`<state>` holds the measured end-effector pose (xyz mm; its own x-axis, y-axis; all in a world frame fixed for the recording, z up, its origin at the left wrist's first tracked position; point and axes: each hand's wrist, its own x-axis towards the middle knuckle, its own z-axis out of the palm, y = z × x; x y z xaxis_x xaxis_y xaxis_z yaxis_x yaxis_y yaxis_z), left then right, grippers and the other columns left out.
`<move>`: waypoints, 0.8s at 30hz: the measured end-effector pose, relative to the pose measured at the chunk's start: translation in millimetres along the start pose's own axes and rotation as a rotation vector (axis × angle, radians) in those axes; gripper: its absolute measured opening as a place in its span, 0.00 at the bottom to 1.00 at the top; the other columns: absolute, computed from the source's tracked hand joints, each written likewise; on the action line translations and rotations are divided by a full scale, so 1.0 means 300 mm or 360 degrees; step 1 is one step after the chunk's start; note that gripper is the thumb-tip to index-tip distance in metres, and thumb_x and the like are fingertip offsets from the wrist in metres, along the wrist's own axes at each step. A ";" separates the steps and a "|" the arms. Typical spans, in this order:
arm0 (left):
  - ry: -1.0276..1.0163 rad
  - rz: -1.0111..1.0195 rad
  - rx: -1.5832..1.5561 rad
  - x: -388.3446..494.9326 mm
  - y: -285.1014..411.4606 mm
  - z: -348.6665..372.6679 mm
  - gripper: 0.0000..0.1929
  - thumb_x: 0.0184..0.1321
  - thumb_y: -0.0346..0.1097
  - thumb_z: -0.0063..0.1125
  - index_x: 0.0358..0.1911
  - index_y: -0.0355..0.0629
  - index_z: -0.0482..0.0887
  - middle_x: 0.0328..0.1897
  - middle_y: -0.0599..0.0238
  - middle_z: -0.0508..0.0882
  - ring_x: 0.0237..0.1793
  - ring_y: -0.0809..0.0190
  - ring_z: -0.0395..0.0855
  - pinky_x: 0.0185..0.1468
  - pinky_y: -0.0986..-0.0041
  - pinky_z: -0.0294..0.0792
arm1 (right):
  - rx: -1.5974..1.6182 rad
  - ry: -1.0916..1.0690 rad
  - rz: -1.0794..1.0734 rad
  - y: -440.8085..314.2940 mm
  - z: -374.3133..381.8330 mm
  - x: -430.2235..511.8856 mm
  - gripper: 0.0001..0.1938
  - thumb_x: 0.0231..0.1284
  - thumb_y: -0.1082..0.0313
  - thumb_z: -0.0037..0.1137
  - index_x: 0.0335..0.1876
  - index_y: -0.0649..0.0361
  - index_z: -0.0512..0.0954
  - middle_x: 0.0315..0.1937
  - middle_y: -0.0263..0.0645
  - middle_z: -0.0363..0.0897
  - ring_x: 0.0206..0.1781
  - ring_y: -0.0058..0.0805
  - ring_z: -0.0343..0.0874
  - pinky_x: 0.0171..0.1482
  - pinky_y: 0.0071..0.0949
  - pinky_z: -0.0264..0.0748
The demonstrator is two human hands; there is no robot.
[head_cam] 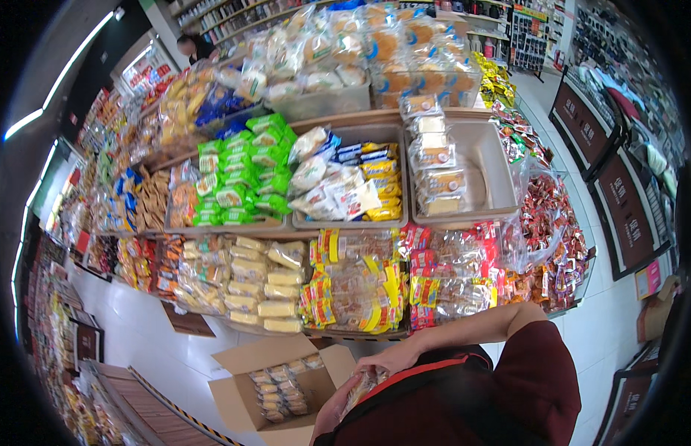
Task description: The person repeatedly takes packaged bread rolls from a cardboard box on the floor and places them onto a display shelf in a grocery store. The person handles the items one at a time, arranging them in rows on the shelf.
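Observation:
My right hand (393, 357) and my left hand (337, 393) come together low at the front of my body, both closed on clear-wrapped packaged snacks (366, 386). Part of the packs is hidden behind my fingers and apron. Just left of my hands an open cardboard box (239, 401) stands low by the display and holds rows of wrapped small cakes (278, 390). In front of me a grey plastic bin (482, 167) carries a column of clear-wrapped packs (435, 150) along its left side; the rest of its bottom shows bare.
Bins with green packs (234, 167) and white and yellow packs (345, 178) stand to the left. Wrapped breads (264, 284) and yellow-labelled packs (354, 290) line the near edge. A person (197, 49) is far behind at the upper left. Racks with brown panels (621, 228) stand right.

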<state>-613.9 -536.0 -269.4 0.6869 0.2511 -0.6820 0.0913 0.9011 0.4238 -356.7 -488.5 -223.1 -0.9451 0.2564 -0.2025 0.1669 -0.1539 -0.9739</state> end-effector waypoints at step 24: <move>0.0255 -0.0027 0.0378 0.266 0.277 0.279 0.32 0.63 0.53 0.58 0.65 0.40 0.69 0.60 0.58 0.78 0.55 0.57 0.80 0.58 0.62 0.74 | -0.0623 0.0896 -0.0488 -0.220 -0.107 -0.360 0.08 0.67 0.60 0.54 0.41 0.55 0.79 0.36 0.35 0.80 0.38 0.31 0.81 0.41 0.30 0.76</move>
<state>-491.0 -470.7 -238.6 0.5630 0.3066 -0.7675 0.2811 0.8023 0.5267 -256.6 -475.6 -140.2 -0.6961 0.6988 0.1645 0.1059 0.3266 -0.9392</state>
